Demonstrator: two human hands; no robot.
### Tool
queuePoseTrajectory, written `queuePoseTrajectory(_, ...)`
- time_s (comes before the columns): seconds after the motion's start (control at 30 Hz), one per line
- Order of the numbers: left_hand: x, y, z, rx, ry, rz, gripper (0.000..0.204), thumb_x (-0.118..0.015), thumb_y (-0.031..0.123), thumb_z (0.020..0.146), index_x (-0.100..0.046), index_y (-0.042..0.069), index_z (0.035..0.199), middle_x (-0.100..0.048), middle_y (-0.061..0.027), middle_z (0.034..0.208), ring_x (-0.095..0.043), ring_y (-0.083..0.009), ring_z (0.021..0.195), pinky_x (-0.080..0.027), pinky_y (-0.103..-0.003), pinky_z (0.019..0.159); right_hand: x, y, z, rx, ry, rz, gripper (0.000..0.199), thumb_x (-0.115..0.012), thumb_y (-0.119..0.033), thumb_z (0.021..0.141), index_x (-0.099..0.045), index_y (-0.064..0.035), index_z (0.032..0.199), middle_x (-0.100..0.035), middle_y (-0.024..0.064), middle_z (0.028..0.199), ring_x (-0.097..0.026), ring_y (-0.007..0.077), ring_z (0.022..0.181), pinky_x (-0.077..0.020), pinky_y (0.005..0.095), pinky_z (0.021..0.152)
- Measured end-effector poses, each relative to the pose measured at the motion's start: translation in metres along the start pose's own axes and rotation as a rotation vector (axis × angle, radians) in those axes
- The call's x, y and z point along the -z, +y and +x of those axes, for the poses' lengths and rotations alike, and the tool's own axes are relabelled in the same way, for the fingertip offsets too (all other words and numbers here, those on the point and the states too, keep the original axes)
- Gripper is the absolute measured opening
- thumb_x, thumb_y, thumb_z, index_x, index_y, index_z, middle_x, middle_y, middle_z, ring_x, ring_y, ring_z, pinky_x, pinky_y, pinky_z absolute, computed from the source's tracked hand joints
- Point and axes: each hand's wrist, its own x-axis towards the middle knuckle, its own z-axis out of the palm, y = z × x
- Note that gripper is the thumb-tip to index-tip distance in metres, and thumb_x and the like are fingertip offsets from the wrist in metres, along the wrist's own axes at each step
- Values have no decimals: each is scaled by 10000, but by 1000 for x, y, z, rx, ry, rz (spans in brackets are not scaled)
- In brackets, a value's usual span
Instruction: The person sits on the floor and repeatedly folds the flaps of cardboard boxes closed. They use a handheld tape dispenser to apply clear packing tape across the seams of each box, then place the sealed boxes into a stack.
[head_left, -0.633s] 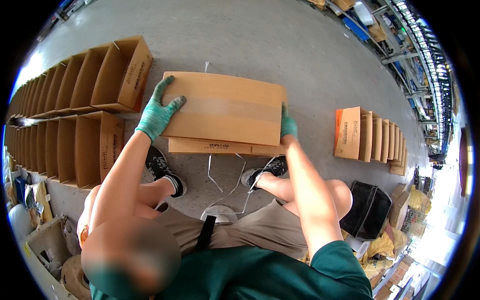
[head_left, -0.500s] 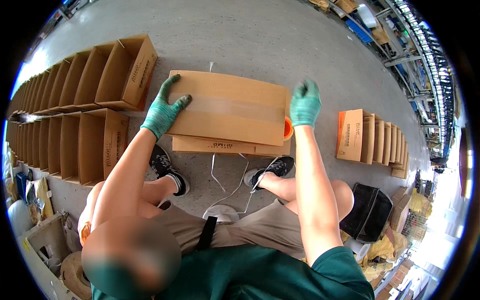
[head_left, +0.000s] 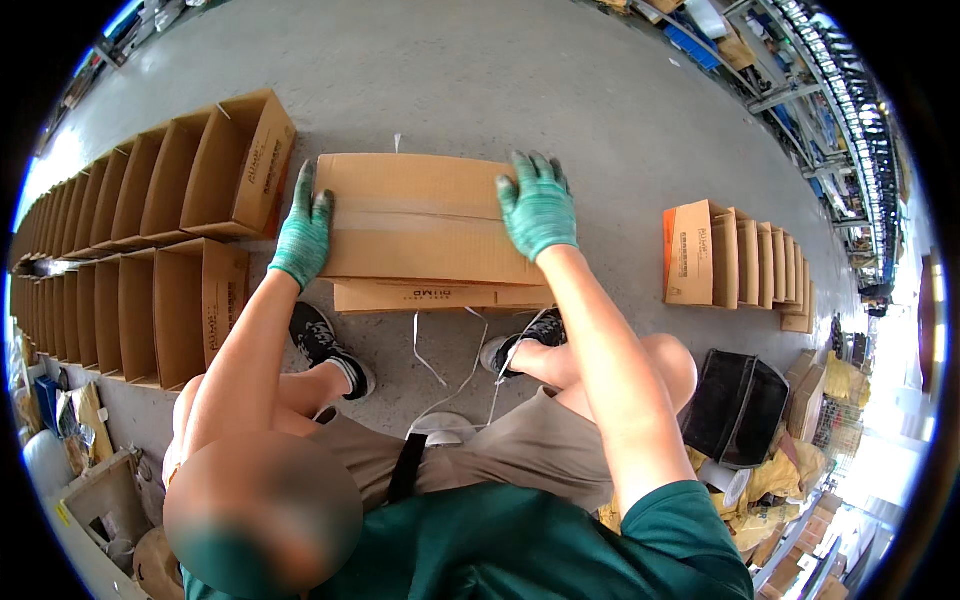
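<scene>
Lowered since the earlier frame, where it was raised off the cardboard, the right hand point(head_left: 538, 207) now rests on the upper carton point(head_left: 415, 235). Nearest are the person's beige shorts point(head_left: 540, 440), the centre of this clock. Ahead, loose white straps point(head_left: 421, 350) trail between two dark shoes point(head_left: 320, 338). A black container point(head_left: 735, 408) sits at three o'clock. At twelve, the upper carton, taped along its top, lies on a lower carton point(head_left: 430, 297). Both hands wear green gloves, each grip open: the left hand point(head_left: 303, 232), near eleven, stretches along the left end; the right, between twelve and one, spreads over the right end. Farther off, open cartons point(head_left: 265, 165) stand in rows at ten o'clock, and a shorter row point(head_left: 695, 255) at two. Farthest, shelving point(head_left: 780, 98) lies between one and two.
</scene>
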Motion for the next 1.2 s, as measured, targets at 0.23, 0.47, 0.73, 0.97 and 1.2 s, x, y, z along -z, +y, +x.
queuePoseTrajectory(0.23,30,47,-5,724,-264,-105,957,-318,772,913,-222,70,1556,-260,-165,1592,-269,-305,1452,-240,-463,1173,-36,64,-8,-526,-137,1205,756,-428,-579,987,-301,-56,1518,-315,105,1571,-343,241,1423,-266,350,1170)
queuePoseTrajectory(0.47,107,74,16,72,53,-1162,574,-381,511,1028,-501,79,1388,-534,-110,1387,-492,-256,1284,-349,-434,1127,112,18,6,-523,-70,1648,807,-504,-691,907,-461,-55,1402,-498,135,1409,-460,306,1299,-437,522,1010)
queuePoseTrajectory(0.73,47,169,17,-467,-189,-882,460,-457,367,1034,-566,16,1311,-545,-126,1393,-527,-253,1267,-410,-431,1097,193,133,-46,176,-449,567,671,-805,-193,733,-551,-72,1342,-546,147,1383,-485,324,1301,-445,436,1038)
queuePoseTrajectory(0.97,-1,187,39,-453,101,-560,363,-526,328,1011,-621,96,1274,-632,-123,1290,-546,-251,1275,-436,-436,1089,246,201,-125,-272,-182,268,515,-764,-130,768,-600,-17,1243,-631,143,1191,-588,275,1130,-561,407,858)
queuePoseTrajectory(1.2,-13,134,48,-164,-36,-454,384,-562,353,995,-609,123,1298,-619,-37,1314,-543,-174,1246,-445,-355,1028,160,378,-234,-1255,698,1067,273,-636,-278,931,-644,-51,1084,-648,109,968,-656,250,789,-577,399,643)
